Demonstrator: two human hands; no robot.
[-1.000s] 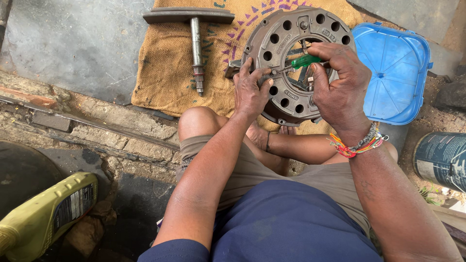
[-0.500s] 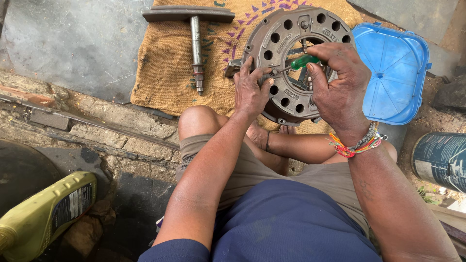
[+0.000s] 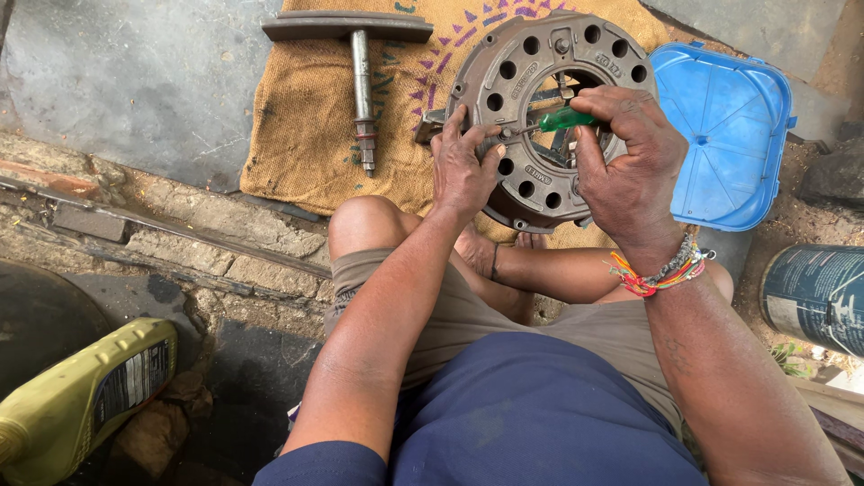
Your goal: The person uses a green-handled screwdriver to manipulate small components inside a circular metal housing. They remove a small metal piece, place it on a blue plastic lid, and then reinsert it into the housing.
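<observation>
A round grey metal clutch cover (image 3: 531,63) with several holes lies on a brown burlap sack (image 3: 310,135) in front of my crossed legs. My right hand (image 3: 630,166) grips a green-handled screwdriver (image 3: 562,119) whose thin shaft points left across the cover's open centre. My left hand (image 3: 463,166) rests on the cover's near left rim, fingers pressed around the screwdriver's tip. What the tip touches is hidden under those fingers.
A T-shaped metal tool (image 3: 360,63) lies on the sack's left part. A blue plastic lid (image 3: 729,135) sits right of the cover, and a dark tin can (image 3: 814,297) further right. A yellow oil bottle (image 3: 81,405) lies at bottom left beside a rough stone kerb (image 3: 180,243).
Both hands stay on the cover with only slight shifts; the screwdriver keeps its place. The view has drifted a little, so the yellow bottle sits lower in frame.
</observation>
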